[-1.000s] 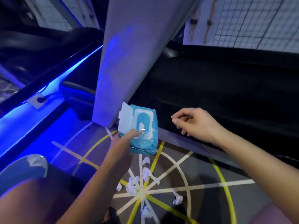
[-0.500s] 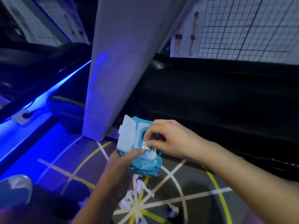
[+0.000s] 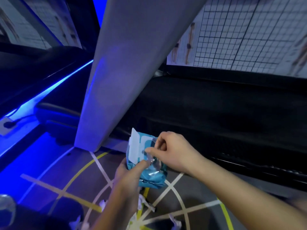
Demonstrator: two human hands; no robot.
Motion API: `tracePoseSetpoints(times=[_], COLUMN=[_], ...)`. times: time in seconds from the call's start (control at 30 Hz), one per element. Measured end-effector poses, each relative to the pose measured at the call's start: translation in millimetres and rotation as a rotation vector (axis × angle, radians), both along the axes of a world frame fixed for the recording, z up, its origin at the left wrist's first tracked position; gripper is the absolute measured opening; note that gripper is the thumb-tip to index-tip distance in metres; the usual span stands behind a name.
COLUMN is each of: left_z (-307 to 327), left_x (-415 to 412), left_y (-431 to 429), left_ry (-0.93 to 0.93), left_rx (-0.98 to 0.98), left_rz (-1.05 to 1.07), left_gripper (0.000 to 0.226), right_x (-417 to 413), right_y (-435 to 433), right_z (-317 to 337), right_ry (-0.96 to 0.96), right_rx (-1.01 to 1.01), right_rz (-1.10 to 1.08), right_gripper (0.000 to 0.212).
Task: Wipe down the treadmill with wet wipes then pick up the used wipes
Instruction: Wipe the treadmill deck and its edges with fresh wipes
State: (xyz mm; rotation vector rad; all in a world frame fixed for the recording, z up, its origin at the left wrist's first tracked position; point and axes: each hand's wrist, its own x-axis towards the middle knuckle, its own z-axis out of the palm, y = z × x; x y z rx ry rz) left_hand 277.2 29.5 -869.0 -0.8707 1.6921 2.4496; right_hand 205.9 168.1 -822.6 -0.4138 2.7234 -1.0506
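gripping wipes pack, right hand pinching it

One camera only, worn on the person's head. It faces forward and steeply down, tilted, close above the left hand and right hand; the grey floor with yellow and white painted lines lies below, the black treadmill deck beyond.

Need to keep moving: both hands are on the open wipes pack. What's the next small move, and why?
Probably draw the right hand away to pull a wipe free while the left hand steadies the wipes pack: its white flap is open and the right fingertips pinch at the opening.
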Motion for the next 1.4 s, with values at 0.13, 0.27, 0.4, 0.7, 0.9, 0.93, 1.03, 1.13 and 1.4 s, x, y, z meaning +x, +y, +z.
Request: tracePoseSetpoints(times=[0.13,0.27,0.4,0.7,0.9,0.93,1.03,1.13,1.4], left_z=[-6,-3,-4,-11,-18,-20,-20,-15,-21], left_x=[0,2,3,-4,-2,-3,-6,-7,-11], left_y=[-3,4,15,35,38,37,37,37,41], left_ry=[0.041,0.075,0.082,0.111,0.079,0.067,0.056,0.054,0.038], left_rx=[-0.044,-0.009,-0.007,-0.023,-0.085,-0.086,-0.087,-0.105,-0.094], left_rz=[0.019,-0.032,-0.051,-0.091,-0.144,-0.136,-0.115,-0.148,-0.224], left_gripper=[0.039,0.038,0.040,0.045,0.039,0.038,0.035,0.036,0.042], right_x=[11,6,13,22,22,20,14,15,4], right_y=[-9,1,10,34,43,45,54,55,69], right_z=[-8,-18,-25,-29,-24,-23,-24,-33,-43], right_ry=[-0.061,-0.255,-0.328,-0.363,-0.293,-0.294,-0.292,-0.169,0.280], right_rx=[0.042,-0.083,-0.194,-0.372,-0.292,-0.308,-0.281,-0.253,0.064], right_rz=[-0.047,-0.168,-0.285,-0.305,-0.074,-0.095,-0.062,0.037,0.152], right_gripper=[0.031,0.020,0.015,0.019,0.017,0.016,0.015,0.007,0.010])
